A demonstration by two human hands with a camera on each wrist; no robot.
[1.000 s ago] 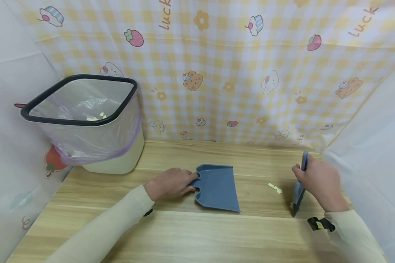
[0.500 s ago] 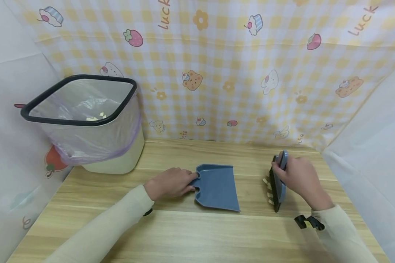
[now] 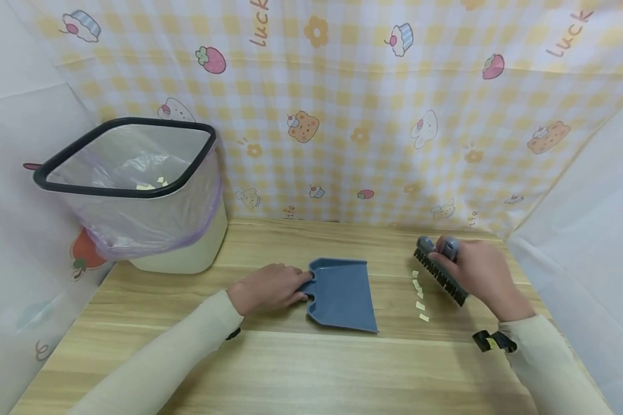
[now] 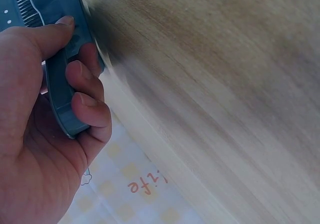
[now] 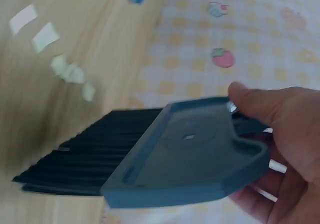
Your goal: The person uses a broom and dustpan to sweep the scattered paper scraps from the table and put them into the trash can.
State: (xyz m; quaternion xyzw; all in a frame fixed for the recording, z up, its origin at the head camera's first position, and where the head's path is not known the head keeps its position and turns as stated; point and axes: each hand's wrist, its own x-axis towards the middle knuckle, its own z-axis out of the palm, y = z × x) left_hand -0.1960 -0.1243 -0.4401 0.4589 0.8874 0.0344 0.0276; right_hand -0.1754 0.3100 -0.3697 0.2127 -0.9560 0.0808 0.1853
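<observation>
On the wooden table lies a blue dustpan (image 3: pixel 344 295), its wide edge facing right. My left hand (image 3: pixel 272 288) grips its handle; the left wrist view shows the fingers curled round the handle (image 4: pixel 65 101). To the right, my right hand (image 3: pixel 480 274) holds a blue hand brush (image 3: pixel 441 271) with dark bristles (image 5: pixel 95 154), tilted beside the scraps. Several small pale yellow paper-like scraps (image 3: pixel 419 305) lie in a loose line between brush and dustpan. In the right wrist view, the scraps (image 5: pixel 46 37) sit left of the bristles.
A pale bin (image 3: pixel 187 256) with a black rim (image 3: pixel 104 192) and a clear purple-edged liner stands at the back left. A few pale scraps (image 3: pixel 145 187) are inside. A checked curtain (image 3: pixel 332 167) hangs behind the table, with white cloth (image 3: pixel 592 230) on the right.
My right hand has moved the brush left, then turned and drawn it slightly back from the scraps. The scraps have shifted left towards the dustpan. My left hand and the dustpan stay put.
</observation>
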